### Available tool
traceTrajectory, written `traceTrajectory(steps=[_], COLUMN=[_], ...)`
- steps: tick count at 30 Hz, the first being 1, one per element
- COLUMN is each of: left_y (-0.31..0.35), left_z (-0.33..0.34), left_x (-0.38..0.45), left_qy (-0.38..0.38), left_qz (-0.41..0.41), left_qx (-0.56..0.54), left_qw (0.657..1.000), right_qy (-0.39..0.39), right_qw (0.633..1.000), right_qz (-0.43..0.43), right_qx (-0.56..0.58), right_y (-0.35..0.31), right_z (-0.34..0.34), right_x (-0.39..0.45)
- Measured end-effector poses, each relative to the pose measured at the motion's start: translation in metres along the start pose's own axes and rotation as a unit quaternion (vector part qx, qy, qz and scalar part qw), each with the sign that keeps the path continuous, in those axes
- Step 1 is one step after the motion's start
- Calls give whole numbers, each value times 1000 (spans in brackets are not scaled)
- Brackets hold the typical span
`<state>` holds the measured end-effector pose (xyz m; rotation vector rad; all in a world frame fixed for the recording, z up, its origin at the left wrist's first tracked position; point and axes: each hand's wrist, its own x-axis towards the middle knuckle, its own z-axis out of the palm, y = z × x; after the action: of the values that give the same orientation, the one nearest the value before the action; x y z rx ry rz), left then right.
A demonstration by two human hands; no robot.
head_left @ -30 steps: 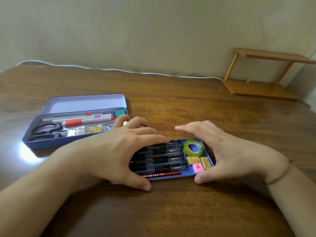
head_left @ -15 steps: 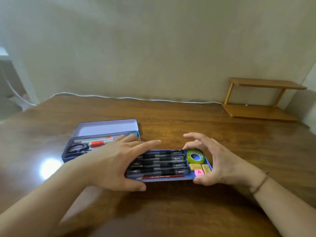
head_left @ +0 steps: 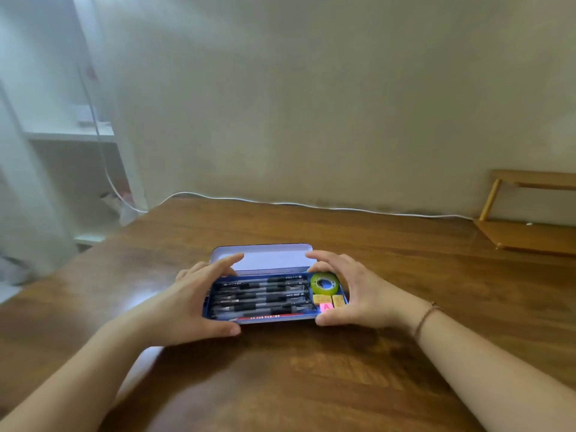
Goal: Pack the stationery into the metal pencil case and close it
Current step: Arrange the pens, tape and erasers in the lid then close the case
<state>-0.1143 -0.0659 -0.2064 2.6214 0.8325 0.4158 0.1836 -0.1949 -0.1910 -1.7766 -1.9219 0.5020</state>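
A blue inner tray (head_left: 274,320) holds several black pens (head_left: 261,296), a red pencil (head_left: 265,316), a green tape roll (head_left: 324,283) and small yellow and pink erasers (head_left: 325,302). My left hand (head_left: 187,304) grips its left end and my right hand (head_left: 361,294) its right end, thumbs at the front edge and fingers at the back. The tray sits over the metal pencil case's base, which it hides. The case's pale lid (head_left: 265,258) lies open behind it.
The wooden table (head_left: 280,385) stretches all around the case. A small wooden shelf (head_left: 530,235) stands at the back right. A white cable (head_left: 311,205) runs along the wall, and white shelving (head_left: 71,135) stands beyond the table's left edge.
Both hands carried the tray left and back onto the case base, covering the scissors and markers. The view has tilted up.
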Motion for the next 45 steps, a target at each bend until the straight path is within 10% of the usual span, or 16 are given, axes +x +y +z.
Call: traceTrajectory(steps=[24,28,33,40,45], left_y=[-37,-32,-39,-17,-24], left_z=[10,9,8,-6,11], left_x=[0,1,12,-1,1], left_qy=[51,79,100,202,224], left_qz=[-66,-96,-166,-111,-82], left_qx=[-96,-125,-289,-574,-289], left_qw=[992,984,938,785,927], right_qy=[-36,2,56,161,150], right_qw=[999,995,958,891,978], right_qz=[8,33,180,105,88], right_qx=[-31,99,214,411,117], right_y=[7,5,-3,-2,9], right_z=[28,24,21,14,30], right_x=[27,28,43,32,15])
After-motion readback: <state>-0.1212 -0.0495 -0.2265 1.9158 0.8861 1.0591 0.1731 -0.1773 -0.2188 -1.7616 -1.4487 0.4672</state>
